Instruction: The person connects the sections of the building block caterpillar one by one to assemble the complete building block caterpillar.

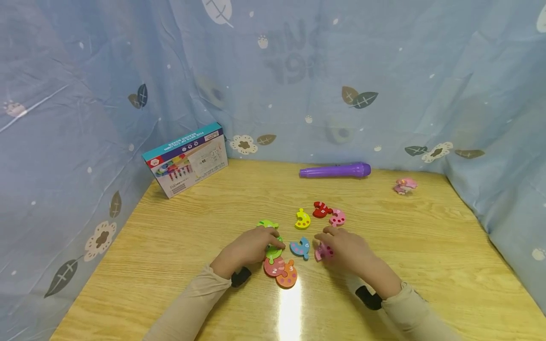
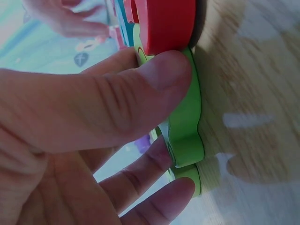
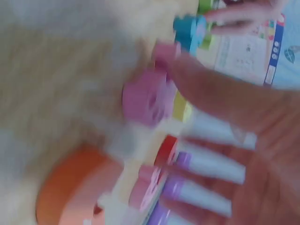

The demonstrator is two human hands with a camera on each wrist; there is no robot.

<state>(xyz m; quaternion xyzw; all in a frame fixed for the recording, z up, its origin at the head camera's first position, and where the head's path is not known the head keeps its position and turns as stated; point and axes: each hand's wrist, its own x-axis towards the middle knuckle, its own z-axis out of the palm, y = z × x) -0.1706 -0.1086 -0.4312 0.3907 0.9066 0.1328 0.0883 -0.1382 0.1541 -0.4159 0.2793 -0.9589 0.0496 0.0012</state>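
Observation:
In the head view my left hand (image 1: pixel 255 245) pinches a green puzzle piece (image 1: pixel 274 253); its thumb lies along the piece's side in the left wrist view. That piece adjoins a dull red piece (image 1: pixel 274 267) marked 2, joined to an orange piece (image 1: pixel 290 275) marked 3. Another green piece (image 1: pixel 266 223) lies just beyond. My right hand (image 1: pixel 347 248) pinches a pink dotted piece (image 3: pixel 146 96) between thumb and a mostly hidden index finger, the other fingers spread; this view is blurred. Between the hands lies a blue piece (image 1: pixel 300 248) marked 6.
Farther off lie yellow (image 1: pixel 303 219), red (image 1: pixel 322 210) and pink (image 1: pixel 337 218) pieces. An orange piece (image 3: pixel 77 190) sits near the right wrist. Behind are a purple toy microphone (image 1: pixel 334 170), a box (image 1: pixel 187 158) and a small pink object (image 1: pixel 405 185). A blue curtain (image 1: pixel 273 113) surrounds the table.

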